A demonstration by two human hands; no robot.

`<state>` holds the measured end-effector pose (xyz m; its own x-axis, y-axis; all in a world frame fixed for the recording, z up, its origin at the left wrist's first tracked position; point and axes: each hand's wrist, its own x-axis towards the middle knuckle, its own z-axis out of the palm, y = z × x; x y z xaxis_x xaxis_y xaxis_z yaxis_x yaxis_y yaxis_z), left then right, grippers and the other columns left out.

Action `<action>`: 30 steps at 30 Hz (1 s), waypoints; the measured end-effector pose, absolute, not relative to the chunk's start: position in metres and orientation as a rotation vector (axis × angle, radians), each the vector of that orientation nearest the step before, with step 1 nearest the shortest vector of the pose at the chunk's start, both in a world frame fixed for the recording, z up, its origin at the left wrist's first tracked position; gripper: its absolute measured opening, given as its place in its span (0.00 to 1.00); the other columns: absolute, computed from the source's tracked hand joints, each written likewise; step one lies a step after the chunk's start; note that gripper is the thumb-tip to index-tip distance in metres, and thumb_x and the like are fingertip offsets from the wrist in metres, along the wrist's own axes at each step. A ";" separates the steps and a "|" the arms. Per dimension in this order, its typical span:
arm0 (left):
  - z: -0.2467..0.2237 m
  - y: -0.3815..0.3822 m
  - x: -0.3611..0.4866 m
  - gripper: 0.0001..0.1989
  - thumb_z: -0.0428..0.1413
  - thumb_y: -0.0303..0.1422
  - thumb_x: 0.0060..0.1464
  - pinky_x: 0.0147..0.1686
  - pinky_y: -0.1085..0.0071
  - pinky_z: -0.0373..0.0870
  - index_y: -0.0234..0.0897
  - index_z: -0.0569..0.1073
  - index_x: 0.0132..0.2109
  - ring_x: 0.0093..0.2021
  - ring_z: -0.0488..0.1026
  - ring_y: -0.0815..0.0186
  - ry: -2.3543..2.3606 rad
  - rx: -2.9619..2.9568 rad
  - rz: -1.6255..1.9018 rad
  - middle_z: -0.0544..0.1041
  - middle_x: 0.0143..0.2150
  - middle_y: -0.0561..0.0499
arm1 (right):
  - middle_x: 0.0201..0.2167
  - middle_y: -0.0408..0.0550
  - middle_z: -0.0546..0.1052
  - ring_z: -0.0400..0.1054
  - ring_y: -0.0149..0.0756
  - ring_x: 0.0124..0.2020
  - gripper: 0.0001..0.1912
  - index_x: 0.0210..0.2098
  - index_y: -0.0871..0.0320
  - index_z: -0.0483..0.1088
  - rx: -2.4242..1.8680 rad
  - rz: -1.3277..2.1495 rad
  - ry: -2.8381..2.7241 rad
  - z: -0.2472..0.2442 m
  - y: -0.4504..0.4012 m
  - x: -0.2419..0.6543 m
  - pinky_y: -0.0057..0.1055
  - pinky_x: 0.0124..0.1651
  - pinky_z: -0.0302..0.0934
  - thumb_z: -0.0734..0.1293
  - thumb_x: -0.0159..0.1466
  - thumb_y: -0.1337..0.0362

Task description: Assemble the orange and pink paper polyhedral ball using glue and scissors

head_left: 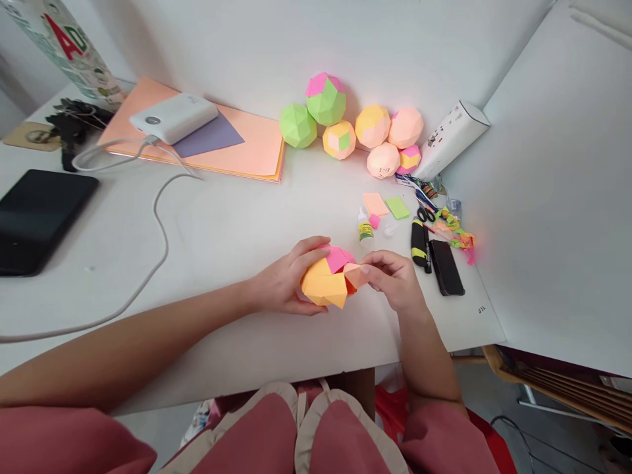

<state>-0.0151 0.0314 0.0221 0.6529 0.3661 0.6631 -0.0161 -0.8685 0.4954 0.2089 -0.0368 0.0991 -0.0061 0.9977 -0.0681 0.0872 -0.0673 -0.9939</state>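
My left hand (291,280) is wrapped round the left side of a folded paper ball (323,286), mostly orange with a pink patch on top. On its right side the ball has an opening. There my right hand (395,280) pinches a peach paper flap (353,274) between thumb and fingertips. Whether that flap is joined to the ball I cannot tell. Just beyond my right hand stands a small glue bottle (365,228) with a yellow label. Close to it lie a pink paper piece (374,221), a peach sheet (376,204) and a green sheet (397,207).
Several finished paper balls (326,99) rest against the back wall. At right are scissors (425,214), a yellow-black cutter (419,242), a phone (446,268) and paper scraps (457,227). A power bank (175,117) sits on paper sheets (257,141); its cable (162,243) crosses the left side.
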 end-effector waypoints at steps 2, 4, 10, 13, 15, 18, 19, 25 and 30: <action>0.020 0.030 -0.015 0.51 0.67 0.46 0.49 0.54 0.42 0.72 0.41 0.45 0.70 0.64 0.62 0.42 0.255 2.367 1.102 0.57 0.63 0.30 | 0.20 0.39 0.71 0.56 0.22 0.18 0.12 0.28 0.58 0.76 -1.297 1.184 -1.249 0.100 -0.041 0.203 0.23 0.21 0.56 0.76 0.55 0.55; 0.017 0.028 -0.015 0.53 0.68 0.45 0.47 0.55 0.42 0.72 0.43 0.46 0.70 0.64 0.61 0.42 0.248 2.327 1.107 0.57 0.64 0.31 | 0.22 0.41 0.74 0.62 0.24 0.21 0.12 0.28 0.58 0.76 -1.291 1.154 -1.260 0.102 -0.045 0.197 0.24 0.23 0.60 0.75 0.56 0.55; 0.011 0.026 -0.015 0.52 0.69 0.44 0.46 0.57 0.42 0.70 0.43 0.47 0.69 0.65 0.60 0.42 0.248 2.277 1.096 0.56 0.65 0.32 | 0.25 0.43 0.77 0.69 0.27 0.26 0.09 0.28 0.58 0.76 -1.242 1.108 -1.330 0.106 -0.051 0.193 0.25 0.28 0.65 0.74 0.59 0.59; 0.010 0.026 -0.016 0.51 0.68 0.45 0.47 0.58 0.41 0.69 0.42 0.47 0.69 0.66 0.59 0.42 0.247 2.273 1.091 0.55 0.65 0.32 | 0.25 0.43 0.77 0.68 0.27 0.25 0.08 0.29 0.58 0.76 -1.228 1.115 -1.359 0.107 -0.052 0.195 0.24 0.27 0.64 0.73 0.60 0.60; 0.010 0.026 -0.016 0.51 0.68 0.45 0.48 0.59 0.41 0.68 0.43 0.46 0.69 0.66 0.59 0.42 0.260 2.280 1.083 0.54 0.66 0.32 | 0.25 0.44 0.76 0.67 0.27 0.25 0.08 0.29 0.58 0.76 -1.237 1.107 -1.372 0.106 -0.052 0.195 0.25 0.27 0.63 0.72 0.60 0.60; 0.010 0.026 -0.017 0.52 0.68 0.45 0.47 0.58 0.41 0.69 0.44 0.46 0.69 0.66 0.60 0.42 0.278 2.278 1.055 0.53 0.66 0.32 | 0.24 0.44 0.76 0.66 0.27 0.25 0.10 0.28 0.59 0.76 -1.250 1.100 -1.379 0.106 -0.053 0.195 0.25 0.26 0.62 0.72 0.60 0.58; 0.010 0.026 -0.017 0.52 0.68 0.45 0.47 0.58 0.41 0.69 0.44 0.46 0.69 0.65 0.61 0.42 0.276 2.275 1.051 0.53 0.66 0.32 | 0.24 0.44 0.75 0.65 0.27 0.24 0.10 0.28 0.58 0.76 -1.249 1.103 -1.378 0.106 -0.052 0.195 0.25 0.26 0.62 0.72 0.60 0.58; 0.012 0.026 -0.016 0.52 0.69 0.45 0.46 0.58 0.42 0.70 0.43 0.46 0.69 0.65 0.62 0.42 0.254 2.297 1.068 0.54 0.66 0.31 | 0.25 0.44 0.76 0.66 0.28 0.25 0.09 0.29 0.58 0.76 -1.229 1.118 -1.395 0.106 -0.052 0.194 0.26 0.27 0.63 0.72 0.60 0.58; 0.012 0.026 -0.016 0.55 0.71 0.44 0.44 0.56 0.43 0.72 0.44 0.46 0.69 0.65 0.63 0.42 0.252 2.324 1.094 0.55 0.66 0.31 | 0.25 0.45 0.77 0.66 0.28 0.25 0.11 0.30 0.58 0.76 -1.250 1.104 -1.421 0.105 -0.052 0.195 0.27 0.27 0.62 0.72 0.61 0.57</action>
